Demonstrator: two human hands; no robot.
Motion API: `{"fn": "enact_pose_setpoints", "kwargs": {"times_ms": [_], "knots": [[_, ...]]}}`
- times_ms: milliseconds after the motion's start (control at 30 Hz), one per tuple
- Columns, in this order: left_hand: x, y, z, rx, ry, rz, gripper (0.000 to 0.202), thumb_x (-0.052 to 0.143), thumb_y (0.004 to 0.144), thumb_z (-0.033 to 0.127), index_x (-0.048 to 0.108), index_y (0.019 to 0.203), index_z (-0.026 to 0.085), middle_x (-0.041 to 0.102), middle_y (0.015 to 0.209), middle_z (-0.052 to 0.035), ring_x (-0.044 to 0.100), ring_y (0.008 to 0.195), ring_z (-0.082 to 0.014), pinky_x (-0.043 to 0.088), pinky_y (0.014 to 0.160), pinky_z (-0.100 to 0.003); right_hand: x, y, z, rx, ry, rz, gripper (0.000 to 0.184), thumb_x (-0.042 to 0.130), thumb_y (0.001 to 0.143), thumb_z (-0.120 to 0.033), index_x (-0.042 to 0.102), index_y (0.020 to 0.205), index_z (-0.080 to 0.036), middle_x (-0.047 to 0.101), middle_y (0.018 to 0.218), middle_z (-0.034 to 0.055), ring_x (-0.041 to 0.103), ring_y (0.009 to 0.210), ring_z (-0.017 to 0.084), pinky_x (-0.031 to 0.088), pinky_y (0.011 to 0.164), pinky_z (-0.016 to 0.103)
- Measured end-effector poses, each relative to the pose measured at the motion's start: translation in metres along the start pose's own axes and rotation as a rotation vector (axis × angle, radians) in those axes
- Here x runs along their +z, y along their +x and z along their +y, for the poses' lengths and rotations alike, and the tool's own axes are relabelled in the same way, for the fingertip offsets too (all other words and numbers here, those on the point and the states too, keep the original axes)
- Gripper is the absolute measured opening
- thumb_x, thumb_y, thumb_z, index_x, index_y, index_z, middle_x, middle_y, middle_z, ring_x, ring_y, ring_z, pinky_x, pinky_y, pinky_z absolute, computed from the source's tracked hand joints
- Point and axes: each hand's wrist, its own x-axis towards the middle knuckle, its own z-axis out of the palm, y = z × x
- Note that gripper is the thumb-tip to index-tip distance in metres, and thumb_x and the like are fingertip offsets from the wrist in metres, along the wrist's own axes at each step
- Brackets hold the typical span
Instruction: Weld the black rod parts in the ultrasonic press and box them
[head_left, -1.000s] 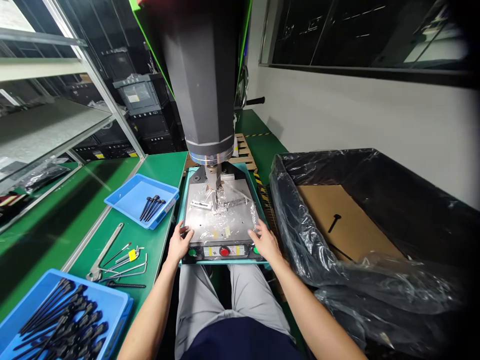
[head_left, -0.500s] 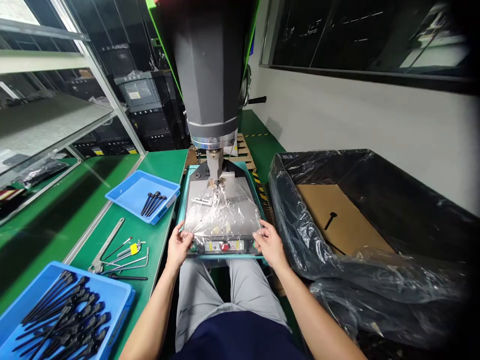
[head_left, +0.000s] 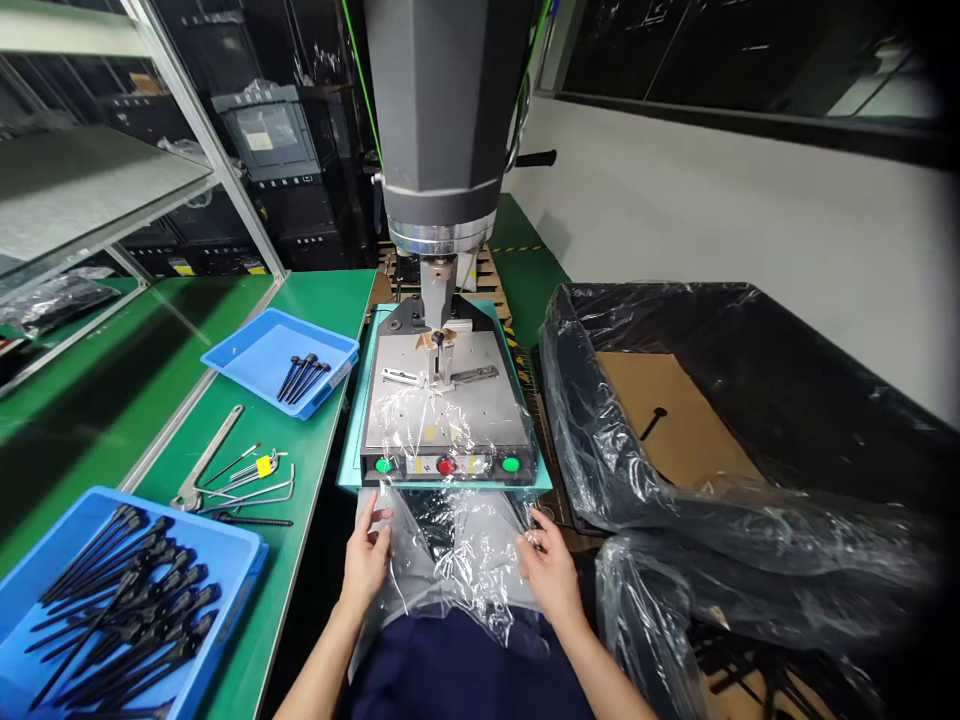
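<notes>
A clear plastic sheet point(head_left: 457, 550) hangs between my hands, its shiny creases running from the front of the machine's plate down over my lap. My left hand point(head_left: 366, 560) has its fingers curled at the sheet's left side, and my right hand point(head_left: 551, 572) has its fingers curled at the right side. Just beyond them is the machine's front panel with a green button point(head_left: 383, 466), a red button point(head_left: 447, 467) and another green button point(head_left: 511, 465). On the metal plate point(head_left: 480, 420), a black-headed part point(head_left: 438, 340) stands in a small fixture under the machine head point(head_left: 442, 130).
Left on the green bench point(head_left: 262, 580), a blue tray point(head_left: 251, 560) holds many black long-stemmed parts; a second blue tray point(head_left: 247, 355) holds several. A wrench point(head_left: 210, 460) and hex keys point(head_left: 259, 490) lie between. At right stands a plastic-lined bin point(head_left: 585, 440) with cardboard point(head_left: 697, 420) inside.
Both hands have come back toward my body and down, drawing the plastic sheet off the upper plate. The fixture and the buttons now show more plainly. The view has shifted slightly.
</notes>
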Motion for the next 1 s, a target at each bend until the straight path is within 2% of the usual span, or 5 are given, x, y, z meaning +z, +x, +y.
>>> {"fn": "enact_pose_setpoints", "kwargs": {"times_ms": [167, 300, 467, 700, 1000], "knots": [[0.005, 0.000, -0.013, 0.051, 0.113, 0.008, 0.045, 0.056, 0.084, 0.044, 0.066, 0.122, 0.022, 0.065, 0.119, -0.0117, 0.064, 0.067, -0.0169, 0.058, 0.068, -0.037, 0.005, 0.017, 0.020, -0.012, -0.113, 0.047, 0.059, 0.062, 0.079, -0.052, 0.052, 0.129, -0.021, 0.060, 0.083, 0.0007, 0.055, 0.045, 0.015, 0.048, 0.046, 0.031], [-0.003, 0.005, -0.005, 0.101, 0.346, 0.032, 0.024, 0.063, 0.077, 0.041, 0.076, 0.082, 0.021, 0.061, 0.123, -0.0133, 0.060, 0.114, -0.0334, 0.055, 0.087, -0.046, 0.005, 0.035, 0.036, -0.074, -0.254, 0.047, 0.059, 0.059, 0.079, -0.055, 0.055, 0.128, -0.023, 0.066, 0.086, 0.0042, 0.063, 0.056, 0.022, 0.054, 0.053, 0.036], [-0.004, 0.051, 0.079, 0.414, 0.604, 0.230, 0.012, 0.064, 0.080, 0.033, 0.073, 0.079, 0.024, 0.057, 0.129, -0.0103, 0.048, 0.128, -0.0332, 0.038, 0.110, -0.051, -0.010, 0.046, 0.044, -0.115, -0.378, 0.054, 0.071, 0.058, 0.077, -0.064, 0.051, 0.132, -0.019, 0.066, 0.113, 0.0157, 0.064, 0.106, 0.035, 0.055, 0.083, 0.048], [0.069, 0.190, 0.212, 0.679, 0.436, 0.175, 0.021, 0.068, 0.080, 0.028, 0.071, 0.098, 0.018, 0.062, 0.119, -0.0124, 0.056, 0.116, -0.0283, 0.042, 0.104, -0.046, -0.024, 0.057, 0.004, -0.269, -0.409, 0.096, 0.060, 0.057, 0.083, -0.061, 0.052, 0.129, -0.023, 0.059, 0.129, 0.0173, 0.058, 0.118, 0.036, 0.047, 0.099, 0.053], [0.115, 0.240, 0.247, 0.649, 0.443, 0.136, 0.009, 0.067, 0.075, 0.020, 0.065, 0.068, 0.017, 0.068, 0.092, -0.0088, 0.062, 0.094, -0.0239, 0.049, 0.085, -0.038, -0.022, 0.068, -0.010, -0.201, -0.198, 0.111, 0.065, 0.060, 0.081, -0.061, 0.051, 0.129, -0.018, 0.066, 0.117, 0.0187, 0.066, 0.105, 0.033, 0.055, 0.091, 0.049]]}}
